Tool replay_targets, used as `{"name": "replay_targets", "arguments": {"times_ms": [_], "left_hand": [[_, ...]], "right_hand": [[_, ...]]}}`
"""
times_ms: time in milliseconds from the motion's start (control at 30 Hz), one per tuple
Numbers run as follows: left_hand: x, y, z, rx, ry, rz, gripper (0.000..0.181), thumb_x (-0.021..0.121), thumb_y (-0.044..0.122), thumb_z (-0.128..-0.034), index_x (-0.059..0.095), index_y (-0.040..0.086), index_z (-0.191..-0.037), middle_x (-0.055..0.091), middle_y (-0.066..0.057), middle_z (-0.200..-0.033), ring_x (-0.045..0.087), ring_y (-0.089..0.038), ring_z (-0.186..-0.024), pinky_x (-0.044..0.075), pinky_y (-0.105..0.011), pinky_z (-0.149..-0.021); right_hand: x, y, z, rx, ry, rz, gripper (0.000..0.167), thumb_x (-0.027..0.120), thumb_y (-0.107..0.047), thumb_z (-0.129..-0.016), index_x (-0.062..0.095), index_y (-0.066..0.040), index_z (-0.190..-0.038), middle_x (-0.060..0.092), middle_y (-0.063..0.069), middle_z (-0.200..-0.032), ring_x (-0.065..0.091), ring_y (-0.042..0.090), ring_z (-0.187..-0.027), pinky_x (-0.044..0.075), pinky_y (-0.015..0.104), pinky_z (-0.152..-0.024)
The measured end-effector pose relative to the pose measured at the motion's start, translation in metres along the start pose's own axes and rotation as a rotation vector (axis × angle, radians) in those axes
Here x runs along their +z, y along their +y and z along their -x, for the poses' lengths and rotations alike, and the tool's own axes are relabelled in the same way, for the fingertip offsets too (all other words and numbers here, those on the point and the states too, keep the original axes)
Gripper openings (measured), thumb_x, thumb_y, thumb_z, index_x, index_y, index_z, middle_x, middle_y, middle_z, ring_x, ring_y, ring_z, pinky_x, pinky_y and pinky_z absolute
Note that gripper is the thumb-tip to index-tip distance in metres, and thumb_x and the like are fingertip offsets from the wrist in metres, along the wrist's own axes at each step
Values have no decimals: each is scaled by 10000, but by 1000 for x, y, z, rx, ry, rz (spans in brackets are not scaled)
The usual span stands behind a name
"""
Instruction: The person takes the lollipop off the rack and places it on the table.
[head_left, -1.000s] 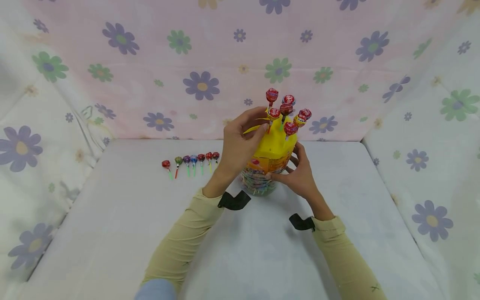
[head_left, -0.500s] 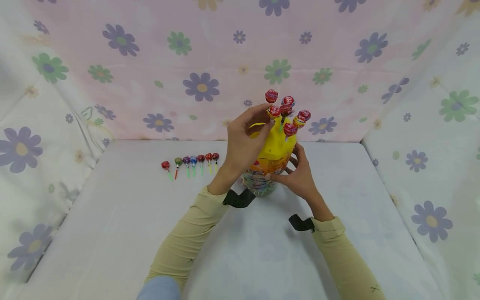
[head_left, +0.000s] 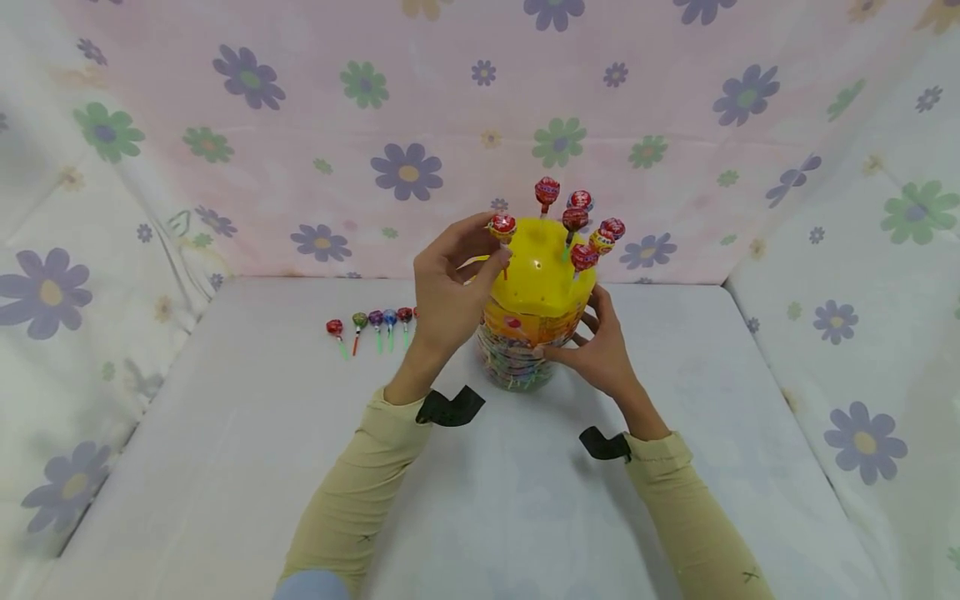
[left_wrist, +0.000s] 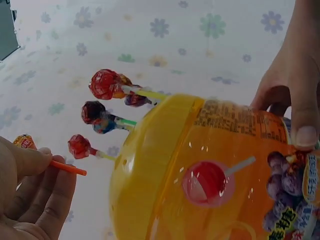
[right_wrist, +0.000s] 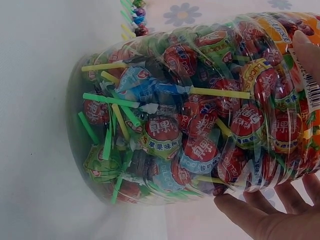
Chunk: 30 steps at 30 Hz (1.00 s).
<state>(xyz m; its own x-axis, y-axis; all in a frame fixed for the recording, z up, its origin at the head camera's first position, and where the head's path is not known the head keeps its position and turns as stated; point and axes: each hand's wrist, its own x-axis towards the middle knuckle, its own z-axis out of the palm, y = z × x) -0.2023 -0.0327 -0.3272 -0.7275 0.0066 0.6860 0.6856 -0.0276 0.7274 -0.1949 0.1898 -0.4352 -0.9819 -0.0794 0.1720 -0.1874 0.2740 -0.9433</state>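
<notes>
A clear jar (right_wrist: 165, 120) full of wrapped lollipops stands on the table, with a yellow lid (head_left: 536, 271) on top. Several lollipops (head_left: 574, 220) stick up from the lid's back and right side. My left hand (head_left: 450, 287), at the lid's left, pinches a lollipop with a red and yellow wrapper (head_left: 502, 226); in the left wrist view its orange stick (left_wrist: 70, 168) points at the lid, apart from it. My right hand (head_left: 600, 354) grips the jar's right side around the orange label (left_wrist: 220, 170), thumb in front.
On the table (head_left: 225, 433), left of the jar, several lollipops (head_left: 377, 319) lie in a row, the right end hidden behind my left hand. A flowered cloth (head_left: 450, 108) hangs behind and at both sides.
My left hand has moved left, carrying the red and yellow lollipop away from over the lid, after a small shift right. My right hand keeps its place on the jar.
</notes>
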Motion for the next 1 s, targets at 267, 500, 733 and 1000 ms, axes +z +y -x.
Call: {"name": "replay_targets", "arguments": {"times_ms": [267, 500, 733, 1000], "left_hand": [[-29, -11, 11, -59, 51, -28, 370, 700, -72, -910, 624, -84, -1272, 697, -257, -1069, 724, -141, -926, 618, -293, -836], [-52, -24, 26, -141, 68, -67, 371, 719, -65, -897, 639, -70, -1260, 713, -260, -1041, 718, -98, -868, 619, -246, -789], [-72, -42, 44, -256, 48, -123, 368, 725, -54, -897, 657, -40, -1258, 716, -263, -1036, 701, -48, -849, 602, -195, -761], [-94, -77, 73, -484, 34, -183, 383, 742, 6, -902, 655, -26, -1273, 708, -275, -1066, 725, -161, -843, 603, -188, -711]], "right_hand": [[0, 0, 1, -14, -8, -13, 1015, 870, -97, -803, 226, -197, -1581, 369, 99, -1534, 425, 359, -1422, 444, 576, -1105], [0, -2, 1, -22, -8, -16, 1007, 870, -80, -797, 239, -195, -1574, 374, 101, -1528, 427, 365, -1419, 438, 585, -1108], [0, -3, 2, -37, -7, -10, 1003, 872, -70, -789, 249, -178, -1567, 380, 105, -1524, 436, 373, -1408, 436, 597, -1105], [0, 0, 1, -39, -12, -14, 994, 863, -73, -803, 242, -184, -1572, 382, 109, -1522, 430, 375, -1418, 433, 601, -1106]]}}
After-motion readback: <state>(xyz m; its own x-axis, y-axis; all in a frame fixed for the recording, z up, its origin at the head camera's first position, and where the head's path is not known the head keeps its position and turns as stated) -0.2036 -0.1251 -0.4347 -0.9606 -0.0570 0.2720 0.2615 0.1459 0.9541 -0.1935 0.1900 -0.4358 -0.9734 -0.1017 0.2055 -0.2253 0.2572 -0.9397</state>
